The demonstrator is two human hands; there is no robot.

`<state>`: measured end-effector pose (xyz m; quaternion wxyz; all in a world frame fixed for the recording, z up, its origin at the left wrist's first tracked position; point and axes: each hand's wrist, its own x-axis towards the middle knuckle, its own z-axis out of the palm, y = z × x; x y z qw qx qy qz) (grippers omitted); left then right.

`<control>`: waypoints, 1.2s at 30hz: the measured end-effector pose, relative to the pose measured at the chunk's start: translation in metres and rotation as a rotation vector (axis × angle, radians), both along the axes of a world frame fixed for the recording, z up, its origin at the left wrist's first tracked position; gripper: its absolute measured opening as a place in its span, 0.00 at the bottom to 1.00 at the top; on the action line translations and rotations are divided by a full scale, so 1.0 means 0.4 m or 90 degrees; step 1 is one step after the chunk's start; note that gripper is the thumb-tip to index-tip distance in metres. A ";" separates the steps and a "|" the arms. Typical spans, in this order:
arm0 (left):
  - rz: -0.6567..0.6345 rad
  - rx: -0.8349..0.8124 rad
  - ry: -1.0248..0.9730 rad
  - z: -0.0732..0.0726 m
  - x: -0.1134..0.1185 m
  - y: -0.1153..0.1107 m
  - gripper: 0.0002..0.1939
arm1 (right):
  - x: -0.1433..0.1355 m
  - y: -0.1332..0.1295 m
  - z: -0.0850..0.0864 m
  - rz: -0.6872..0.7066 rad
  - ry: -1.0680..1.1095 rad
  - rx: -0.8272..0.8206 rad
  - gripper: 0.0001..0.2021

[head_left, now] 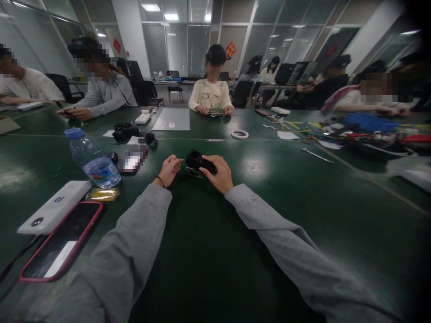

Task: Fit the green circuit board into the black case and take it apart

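Observation:
My right hand is wrapped round a small black box-shaped device, thumb on the near side and fingers over the top. Under the device a thin, shiny edge shows just above the dark green table; I cannot tell what it is. Just left of the device, my left hand is closed in a pinch, its fingertips pointing at the device but apart from it. Whatever the pinch holds, if anything, is too small to make out. A dark band circles the left wrist.
At left stand a water bottle, a white power bank, a red-cased phone and a yellow packet. Another phone lies farther back. A tape roll, a wrench and tangled cables lie beyond. Several people sit around.

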<state>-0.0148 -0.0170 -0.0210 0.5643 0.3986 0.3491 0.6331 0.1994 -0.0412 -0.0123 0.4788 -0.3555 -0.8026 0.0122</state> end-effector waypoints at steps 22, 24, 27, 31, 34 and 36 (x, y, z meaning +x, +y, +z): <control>-0.033 -0.014 0.008 0.008 0.001 -0.009 0.24 | 0.037 0.060 -0.045 -0.326 0.048 -0.153 0.15; -0.034 -0.012 0.013 0.007 0.001 -0.008 0.24 | 0.023 0.031 -0.020 -0.278 0.016 -0.075 0.16; -0.030 -0.008 0.022 0.001 -0.001 -0.004 0.24 | -0.009 -0.010 0.002 -0.115 -0.140 0.012 0.21; -0.032 -0.014 0.022 -0.003 -0.003 -0.001 0.23 | -0.036 -0.018 -0.015 -0.044 -0.258 -0.029 0.28; -0.027 -0.026 0.023 0.000 -0.003 -0.004 0.24 | -0.035 -0.004 -0.033 -0.048 -0.286 -0.066 0.25; -0.025 -0.021 0.025 0.004 -0.002 -0.010 0.24 | -0.030 -0.002 -0.036 -0.050 -0.284 -0.066 0.24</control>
